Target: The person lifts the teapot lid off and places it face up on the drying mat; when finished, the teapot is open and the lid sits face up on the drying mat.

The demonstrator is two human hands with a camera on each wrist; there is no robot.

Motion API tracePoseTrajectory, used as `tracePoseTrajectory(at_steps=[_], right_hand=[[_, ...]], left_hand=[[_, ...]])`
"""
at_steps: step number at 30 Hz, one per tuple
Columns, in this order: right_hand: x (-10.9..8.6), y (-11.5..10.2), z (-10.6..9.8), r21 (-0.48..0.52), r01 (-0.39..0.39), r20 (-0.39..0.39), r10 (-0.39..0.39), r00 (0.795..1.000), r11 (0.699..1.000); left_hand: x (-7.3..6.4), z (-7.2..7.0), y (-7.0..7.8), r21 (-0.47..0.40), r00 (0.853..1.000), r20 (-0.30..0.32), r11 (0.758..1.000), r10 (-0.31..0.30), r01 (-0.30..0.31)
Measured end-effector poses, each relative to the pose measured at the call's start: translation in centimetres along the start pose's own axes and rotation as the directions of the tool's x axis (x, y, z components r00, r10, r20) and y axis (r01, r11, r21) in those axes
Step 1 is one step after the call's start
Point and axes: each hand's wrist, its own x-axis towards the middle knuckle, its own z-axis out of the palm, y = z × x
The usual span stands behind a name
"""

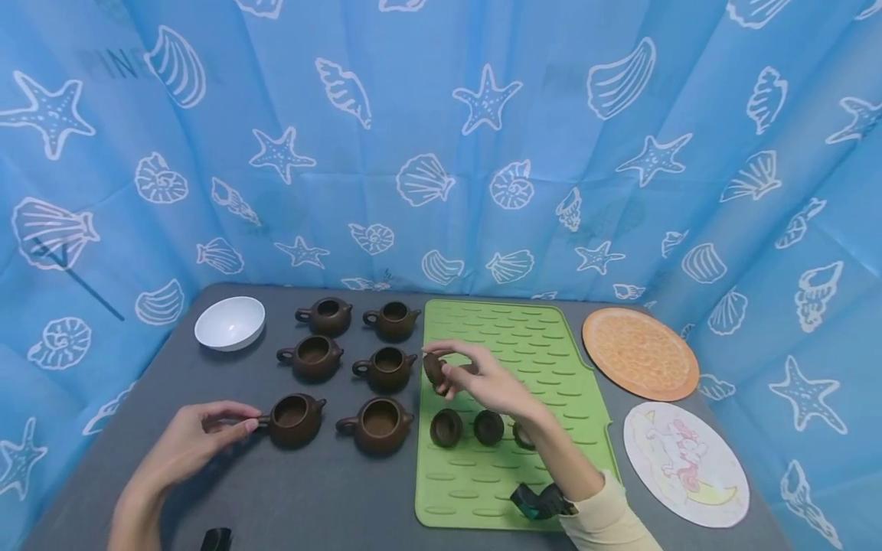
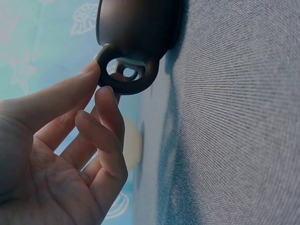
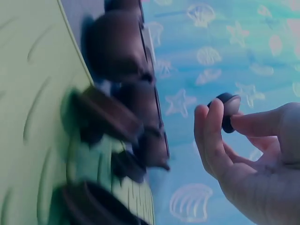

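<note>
My left hand [image 1: 200, 438] pinches the ring handle of a small brown lidless teapot [image 1: 292, 425], which stands at the front left of a group of similar pots. In the left wrist view, the thumb and index finger meet that handle [image 2: 151, 75]. Raised over the left part of the green mat [image 1: 451, 501], my right hand [image 1: 489, 380] holds a small brown teapot lid [image 1: 433, 369] between thumb and fingers. The same lid [image 3: 229, 107] shows in the right wrist view. On the mat below lie more lids [image 1: 446, 428], one partly hidden behind the right forearm.
Several open brown teapots [image 1: 388, 369] stand in two columns left of the mat. A white bowl [image 1: 230, 323] sits at the back left. Right of the mat lie an orange round mat [image 1: 641, 353] and a white round mat with a cartoon print [image 1: 685, 464]. A blue curtain [image 1: 441, 153] hangs behind.
</note>
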Motion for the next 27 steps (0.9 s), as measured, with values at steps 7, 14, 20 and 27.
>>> tracePoseTrajectory(at_steps=[7,14,20,27], right_hand=[[-2.4,1.0,-3.2,-0.01,-0.049,-0.037,0.049,0.998,0.999],[-4.6,3.2,-6.0,-0.062,-0.074,-0.112,0.067,0.992,0.995],[-6.2,5.0,-7.8,-0.071,-0.147,-0.153,0.135,0.979,0.987],[-7.0,6.5,-8.9,-0.041,-0.219,-0.109,0.214,0.971,0.975]], left_hand=[[0.0,0.1,0.0,-0.001,1.0,-0.002,1.0,0.001,-0.001],[0.1,0.3,-0.1,-0.004,1.0,-0.001,1.0,-0.004,0.004],[0.1,0.2,-0.1,-0.01,1.0,0.004,1.0,-0.006,0.006],[0.1,0.1,0.0,0.003,0.999,-0.01,0.999,0.049,-0.049]])
